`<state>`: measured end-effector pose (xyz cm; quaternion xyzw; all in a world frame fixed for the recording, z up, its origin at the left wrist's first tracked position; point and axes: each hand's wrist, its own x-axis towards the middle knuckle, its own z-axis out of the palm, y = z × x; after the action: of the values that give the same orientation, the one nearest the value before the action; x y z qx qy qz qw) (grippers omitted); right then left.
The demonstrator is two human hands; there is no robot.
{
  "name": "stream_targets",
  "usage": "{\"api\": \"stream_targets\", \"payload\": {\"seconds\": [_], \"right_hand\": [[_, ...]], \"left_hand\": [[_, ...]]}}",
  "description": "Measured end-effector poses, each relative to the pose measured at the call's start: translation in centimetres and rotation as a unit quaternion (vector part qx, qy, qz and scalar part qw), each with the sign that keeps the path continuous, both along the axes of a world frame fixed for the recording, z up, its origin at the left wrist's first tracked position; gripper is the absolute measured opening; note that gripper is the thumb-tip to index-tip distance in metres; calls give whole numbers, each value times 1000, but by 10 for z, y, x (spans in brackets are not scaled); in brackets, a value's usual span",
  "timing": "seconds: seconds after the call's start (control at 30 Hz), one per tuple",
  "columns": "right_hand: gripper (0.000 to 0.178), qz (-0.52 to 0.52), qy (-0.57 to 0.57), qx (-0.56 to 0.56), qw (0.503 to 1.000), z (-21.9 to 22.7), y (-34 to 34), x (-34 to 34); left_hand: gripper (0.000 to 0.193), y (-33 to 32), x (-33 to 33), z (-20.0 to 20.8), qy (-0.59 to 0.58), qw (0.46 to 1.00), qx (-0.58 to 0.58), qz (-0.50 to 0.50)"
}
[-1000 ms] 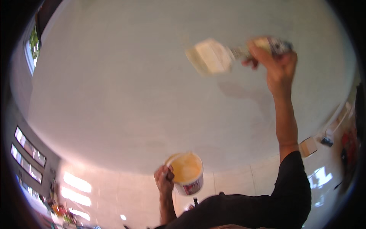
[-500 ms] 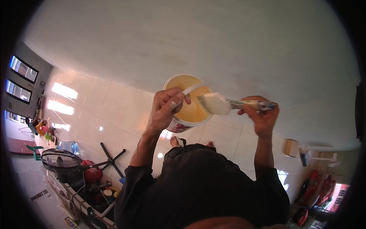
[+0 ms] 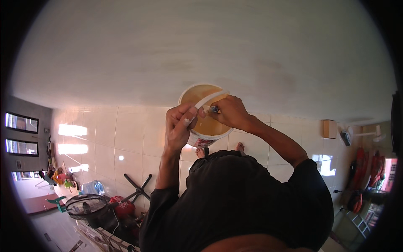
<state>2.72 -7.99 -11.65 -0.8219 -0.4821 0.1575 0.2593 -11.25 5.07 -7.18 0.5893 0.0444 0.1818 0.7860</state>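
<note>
The pale wall (image 3: 201, 46) fills the upper part of your view, its edges lost in the dark fisheye rim; you could not say whether its faint brownish patches are shadow or stain. Below it runs the light tiled floor (image 3: 100, 126), much of it hidden by your dark shirt (image 3: 239, 197). At the lower left lies a black fan (image 3: 86, 206), its lower parts lost in clutter. In front of you, near the wall, hangs the white bucket (image 3: 201, 142) with yellowish liquid inside; your hands cover enough that its level is hard to judge. Your left hand (image 3: 179, 122), forearm rising steeply, is clenched round the bucket's white handle (image 3: 210, 97). Your right hand (image 3: 231, 112), elbow bent and forearm slanting inward, is over the opening, fingers closed round the brush (image 3: 214, 109). Only the dark end of its grip shows; your hand hides the bristles, so whether they touch the liquid cannot be told.
</note>
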Motion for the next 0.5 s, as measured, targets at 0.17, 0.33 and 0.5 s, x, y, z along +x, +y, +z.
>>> {"api": "stream_targets", "payload": {"seconds": [0.17,0.33,0.5], "right_hand": [[19,-9,-3,-36,999,9,-3,-3],[21,-35,-42,14,998,31,-17,-10],[21,-69,-114,141,981,25,-28,-19]], "left_hand": [[26,-1,-1,2,7,1000,-7,-11],[25,3,-7,1,4,1000,-15,-22],[26,1,-14,2,22,1000,-12,-15]]}}
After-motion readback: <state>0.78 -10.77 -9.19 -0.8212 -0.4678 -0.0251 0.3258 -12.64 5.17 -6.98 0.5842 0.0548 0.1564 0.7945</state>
